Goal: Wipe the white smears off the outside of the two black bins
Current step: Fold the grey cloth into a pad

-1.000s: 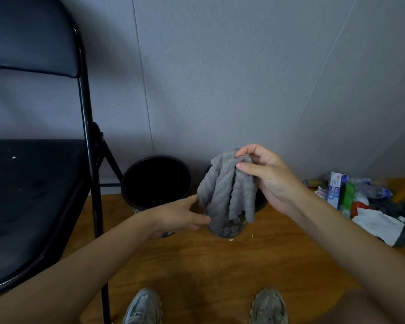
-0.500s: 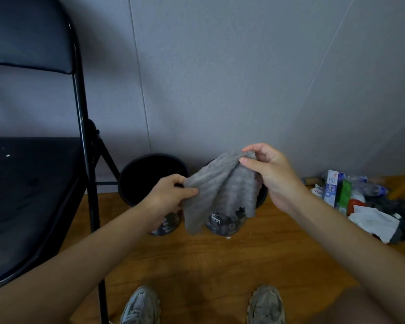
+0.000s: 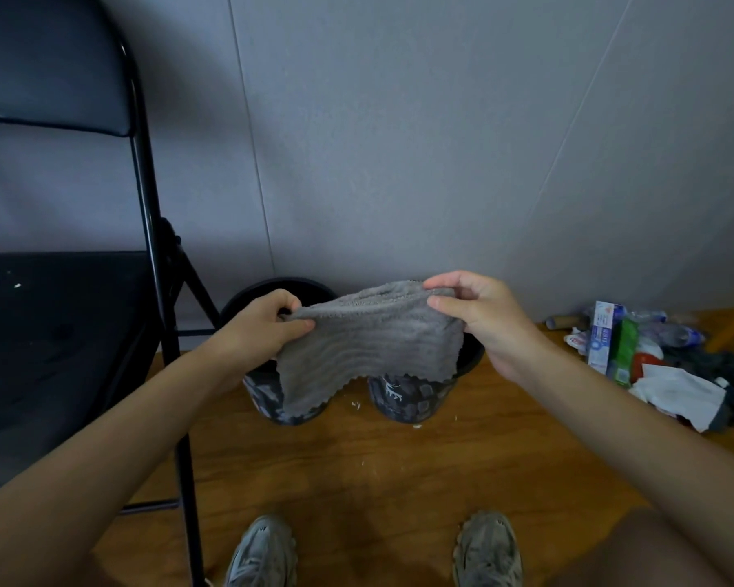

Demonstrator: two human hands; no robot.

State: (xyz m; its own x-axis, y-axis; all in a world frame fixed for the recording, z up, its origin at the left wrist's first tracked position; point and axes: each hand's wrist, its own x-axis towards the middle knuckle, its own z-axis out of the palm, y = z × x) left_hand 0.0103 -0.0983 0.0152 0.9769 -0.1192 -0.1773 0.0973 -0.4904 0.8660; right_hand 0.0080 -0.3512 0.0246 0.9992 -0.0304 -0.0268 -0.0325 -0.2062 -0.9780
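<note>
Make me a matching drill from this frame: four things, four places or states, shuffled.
Things:
1. grey cloth
2. folding chair
3. pile of clutter
4. right bin

Places or states:
A. on the floor at far right
B. stretched between both hands
C. white smears on its outside
D. standing at left

Pairs: 1-B, 2-D, 3-A, 4-C

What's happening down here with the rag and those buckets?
A person is holding a grey cloth spread between both hands: the left hand pinches one top corner, the right hand the other. Behind the cloth, two black bins stand on the wooden floor against the wall, their sides blotched with white smears. The cloth is not touching either bin, so no wiping is under way. A black folding chair stands to the left.
</note>
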